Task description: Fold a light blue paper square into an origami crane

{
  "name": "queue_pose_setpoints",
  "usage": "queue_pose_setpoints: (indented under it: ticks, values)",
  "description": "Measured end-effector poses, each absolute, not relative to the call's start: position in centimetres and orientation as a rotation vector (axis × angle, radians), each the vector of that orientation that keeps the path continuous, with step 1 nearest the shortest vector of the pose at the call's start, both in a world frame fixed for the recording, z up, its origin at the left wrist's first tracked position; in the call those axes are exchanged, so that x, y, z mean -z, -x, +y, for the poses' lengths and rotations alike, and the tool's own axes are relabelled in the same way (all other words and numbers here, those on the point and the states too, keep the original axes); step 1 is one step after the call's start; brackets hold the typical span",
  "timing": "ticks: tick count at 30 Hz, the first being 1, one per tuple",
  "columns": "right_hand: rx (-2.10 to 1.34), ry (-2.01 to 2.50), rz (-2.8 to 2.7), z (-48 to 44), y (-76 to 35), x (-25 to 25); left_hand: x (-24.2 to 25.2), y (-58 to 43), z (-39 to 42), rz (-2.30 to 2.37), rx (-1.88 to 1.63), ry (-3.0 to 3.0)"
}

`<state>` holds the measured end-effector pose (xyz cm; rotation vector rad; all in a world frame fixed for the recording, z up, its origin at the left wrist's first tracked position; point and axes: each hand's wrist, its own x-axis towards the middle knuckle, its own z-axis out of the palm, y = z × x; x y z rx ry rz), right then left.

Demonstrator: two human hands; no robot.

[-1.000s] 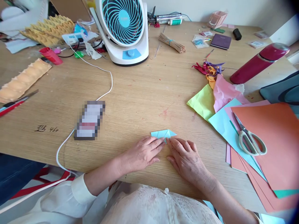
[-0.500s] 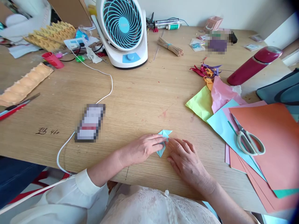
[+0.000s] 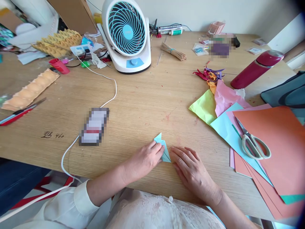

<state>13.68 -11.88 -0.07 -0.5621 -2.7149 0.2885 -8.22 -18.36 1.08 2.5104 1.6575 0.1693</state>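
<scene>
A small folded piece of light blue paper (image 3: 166, 153) is near the front of the wooden table (image 3: 133, 114), with a pointed tip at its top and a corner toward the right. My left hand (image 3: 149, 156) grips its left side, thumb and fingers closed around it, and hides part of the folds. Close by on the right, my right hand (image 3: 190, 167) rests on the tabletop with its fingers stretched out. Its fingertips are beside the paper's lower right corner and hold nothing.
White-handled scissors (image 3: 254, 146) lie on coloured paper sheets (image 3: 281, 136) at the right. Beyond them stands a dark red thermos (image 3: 258, 68). A white fan (image 3: 128, 35) is at the back. A phone (image 3: 94, 126) with a white cable and a red-handled knife (image 3: 21, 113) lie leftward.
The blue paper has been turned, its tip now pointing up rather than to the right. My left hand has closed on its left side. My right fingers have drawn slightly away from it.
</scene>
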Motion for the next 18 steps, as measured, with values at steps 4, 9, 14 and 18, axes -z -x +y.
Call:
queue_pose_setpoints:
  ticks: [4,9,14,18]
  values:
    - [-0.302,0.512,-2.718,-12.0,-13.2,0.4,-1.1,7.7,-18.7,1.697,-0.158,-2.454]
    - [-0.306,0.451,-2.775,-11.9,-13.0,0.5,-0.2,8.8,-19.4,1.584,-0.309,-2.475]
    - [-0.363,0.43,-2.747,-11.7,-12.8,0.5,0.8,9.5,-19.9,1.56,-0.398,-2.445]
    - [-0.674,0.618,-2.592,-11.9,-12.4,0.6,1.0,9.8,-19.6,1.54,-0.423,-2.546]
